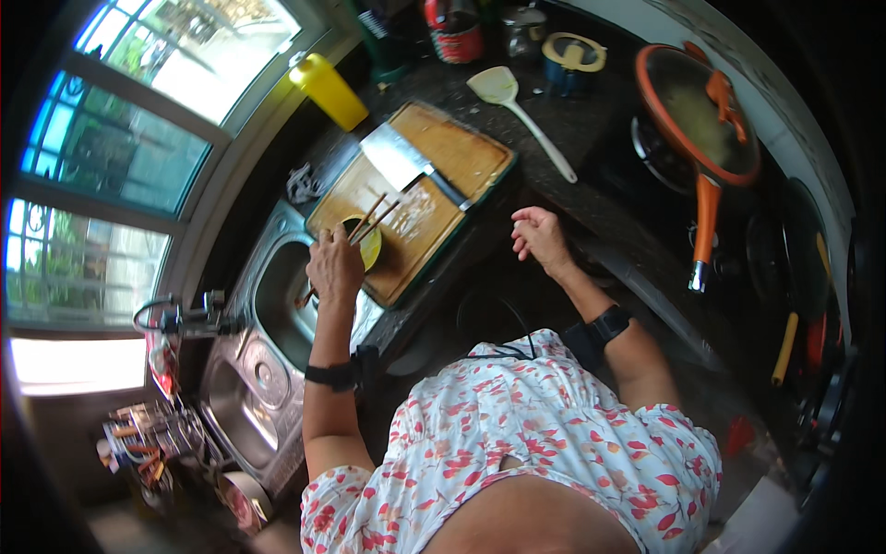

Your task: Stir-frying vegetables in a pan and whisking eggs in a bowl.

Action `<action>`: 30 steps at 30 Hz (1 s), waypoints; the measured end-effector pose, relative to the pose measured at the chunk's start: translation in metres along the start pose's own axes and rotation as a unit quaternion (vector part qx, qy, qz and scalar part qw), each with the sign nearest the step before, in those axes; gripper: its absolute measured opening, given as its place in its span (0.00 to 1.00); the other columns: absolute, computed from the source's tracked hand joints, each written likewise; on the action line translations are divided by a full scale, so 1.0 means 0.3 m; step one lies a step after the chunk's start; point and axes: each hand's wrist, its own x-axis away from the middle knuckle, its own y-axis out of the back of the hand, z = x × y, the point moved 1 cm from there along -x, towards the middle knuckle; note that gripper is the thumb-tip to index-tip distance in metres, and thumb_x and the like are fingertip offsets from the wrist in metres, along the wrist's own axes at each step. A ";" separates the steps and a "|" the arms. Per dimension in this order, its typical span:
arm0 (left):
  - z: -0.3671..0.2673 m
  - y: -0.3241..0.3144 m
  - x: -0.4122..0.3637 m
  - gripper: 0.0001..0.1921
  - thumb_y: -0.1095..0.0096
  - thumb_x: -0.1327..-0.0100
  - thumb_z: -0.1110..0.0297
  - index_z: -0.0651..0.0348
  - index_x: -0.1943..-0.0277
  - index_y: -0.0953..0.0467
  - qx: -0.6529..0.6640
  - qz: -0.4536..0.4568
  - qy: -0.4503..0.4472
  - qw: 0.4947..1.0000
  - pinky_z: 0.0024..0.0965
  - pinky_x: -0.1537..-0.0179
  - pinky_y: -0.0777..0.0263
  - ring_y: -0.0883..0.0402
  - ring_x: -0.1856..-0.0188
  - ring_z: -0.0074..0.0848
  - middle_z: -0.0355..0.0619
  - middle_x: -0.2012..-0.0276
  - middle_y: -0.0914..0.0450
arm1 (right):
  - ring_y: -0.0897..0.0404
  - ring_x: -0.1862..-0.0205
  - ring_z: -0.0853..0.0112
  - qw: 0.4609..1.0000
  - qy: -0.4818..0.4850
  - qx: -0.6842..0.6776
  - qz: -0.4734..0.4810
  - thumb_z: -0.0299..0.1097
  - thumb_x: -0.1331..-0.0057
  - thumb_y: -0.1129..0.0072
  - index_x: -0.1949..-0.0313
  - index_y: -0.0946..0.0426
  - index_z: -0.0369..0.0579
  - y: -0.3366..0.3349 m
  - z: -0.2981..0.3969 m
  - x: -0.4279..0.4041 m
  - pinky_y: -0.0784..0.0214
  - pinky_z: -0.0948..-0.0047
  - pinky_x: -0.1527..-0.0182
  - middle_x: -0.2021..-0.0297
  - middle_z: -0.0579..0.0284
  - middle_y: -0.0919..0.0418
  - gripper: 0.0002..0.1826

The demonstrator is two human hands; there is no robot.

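My left hand (336,266) is at the near left corner of a wooden cutting board (477,156), closed around a pair of chopsticks (374,218) and against a small yellow bowl (372,248). Whether it also grips the bowl is hard to see. On the board lies a cleaver (394,156), its dark handle pointing right, with whitish wet residue below it. My right hand (540,239) hangs in the air right of the board, fingers loosely curled, holding nothing. A white spatula (533,124) rests on the dark counter beyond. A lidded orange pan (699,118) with pale contents stands on the stove at right.
A double steel sink (284,305) with a faucet (201,318) borders the board on the left. A yellow bottle (331,91), a red-labelled bottle (457,34) and a blue container (569,62) stand at the back. The pan's orange handle (706,215) juts towards me.
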 end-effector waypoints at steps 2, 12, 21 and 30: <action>-0.117 0.105 -0.027 0.15 0.46 0.49 0.61 0.56 0.59 0.29 0.030 0.003 -0.038 0.999 0.38 0.67 0.32 0.26 0.64 0.38 0.49 0.67 0.25 | 0.31 0.86 0.79 0.999 0.003 0.034 -0.008 0.25 0.45 0.57 0.65 0.32 0.35 0.049 -0.024 0.007 0.38 0.82 0.89 0.82 0.60 0.31 0.09; -0.893 -0.067 -0.306 0.08 0.50 0.52 0.70 0.65 0.74 0.25 0.436 0.132 -0.209 0.865 0.37 0.70 0.32 0.24 0.73 0.42 0.57 0.79 0.26 | 0.25 0.78 0.65 0.954 0.082 0.288 0.011 0.29 0.50 0.51 0.72 0.27 0.40 0.280 -0.097 0.122 0.34 0.71 0.75 0.80 0.53 0.26 0.08; -1.289 -0.316 -0.652 0.22 0.48 0.52 0.76 0.66 0.51 0.38 0.716 0.206 0.042 0.666 0.24 0.90 0.41 0.33 0.89 0.26 0.47 0.81 0.30 | 0.24 0.74 0.62 0.949 0.008 0.312 -0.032 0.28 0.51 0.50 0.73 0.27 0.39 0.541 -0.256 0.269 0.33 0.69 0.70 0.78 0.51 0.25 0.07; -1.421 -0.434 -0.782 0.08 0.41 0.54 0.73 0.64 0.73 0.33 0.699 0.245 -0.107 0.663 0.22 0.91 0.45 0.30 0.87 0.25 0.42 0.82 0.32 | 0.24 0.74 0.67 0.970 -0.046 0.234 -0.055 0.30 0.50 0.52 0.69 0.27 0.38 0.584 -0.264 0.302 0.33 0.72 0.70 0.78 0.54 0.24 0.10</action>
